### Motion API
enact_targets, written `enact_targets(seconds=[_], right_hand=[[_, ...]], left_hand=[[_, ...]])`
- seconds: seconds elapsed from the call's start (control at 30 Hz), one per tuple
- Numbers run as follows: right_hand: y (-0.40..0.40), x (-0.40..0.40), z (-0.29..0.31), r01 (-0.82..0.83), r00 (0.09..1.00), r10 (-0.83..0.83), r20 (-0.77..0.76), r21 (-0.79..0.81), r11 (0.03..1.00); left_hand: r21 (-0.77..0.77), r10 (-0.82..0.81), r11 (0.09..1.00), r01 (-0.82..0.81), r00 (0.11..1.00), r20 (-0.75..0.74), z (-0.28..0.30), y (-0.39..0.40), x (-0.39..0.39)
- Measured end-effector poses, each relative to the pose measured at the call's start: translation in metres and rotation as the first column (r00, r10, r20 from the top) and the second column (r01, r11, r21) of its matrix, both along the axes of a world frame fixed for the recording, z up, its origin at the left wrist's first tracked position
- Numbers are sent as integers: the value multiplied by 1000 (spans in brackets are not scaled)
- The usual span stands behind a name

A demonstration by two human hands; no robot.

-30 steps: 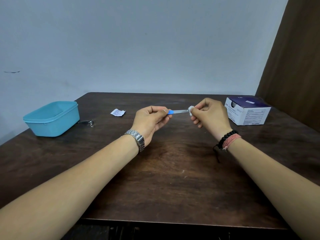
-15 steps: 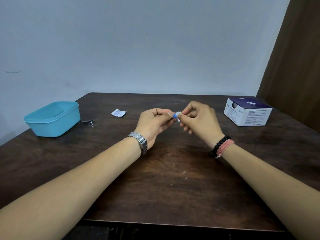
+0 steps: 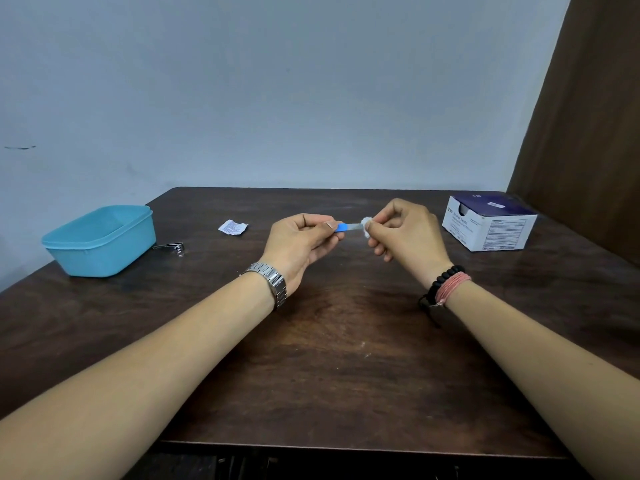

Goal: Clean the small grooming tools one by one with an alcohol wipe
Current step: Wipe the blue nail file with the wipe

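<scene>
Teal tub (image 3: 100, 240), clippers (image 3: 170, 246) beside it, torn sachet (image 3: 233, 226), wipe box (image 3: 489, 223)

Soft, even indoor light is given from above; the pale grey-blue wall (image 3: 277, 81) is dimly lit. Faint shadows are cast on the dark brown wooden table (image 3: 329, 358). Edges are bowed by wide-angle distortion; focus is sharp.

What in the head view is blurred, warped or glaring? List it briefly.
Head view: wide-angle warp bows the forearms outward and tilts the wall edge; light is soft and even, with faint sheen on the table; the blue-handled tool and wipe are small and slightly soft; no strong glare.
</scene>
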State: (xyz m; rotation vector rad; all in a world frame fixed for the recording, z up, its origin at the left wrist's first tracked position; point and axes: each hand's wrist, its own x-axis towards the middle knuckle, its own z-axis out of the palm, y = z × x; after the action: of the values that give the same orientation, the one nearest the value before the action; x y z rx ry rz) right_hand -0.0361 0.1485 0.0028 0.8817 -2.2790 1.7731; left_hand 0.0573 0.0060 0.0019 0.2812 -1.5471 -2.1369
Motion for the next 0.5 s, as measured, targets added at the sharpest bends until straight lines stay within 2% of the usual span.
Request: enact_targets(seconds=[0.5], right_hand=[[6, -9, -1, 44, 999, -44, 3, -20, 999]], left_hand=[[19, 20, 1000, -21, 999, 32, -1, -6, -1]])
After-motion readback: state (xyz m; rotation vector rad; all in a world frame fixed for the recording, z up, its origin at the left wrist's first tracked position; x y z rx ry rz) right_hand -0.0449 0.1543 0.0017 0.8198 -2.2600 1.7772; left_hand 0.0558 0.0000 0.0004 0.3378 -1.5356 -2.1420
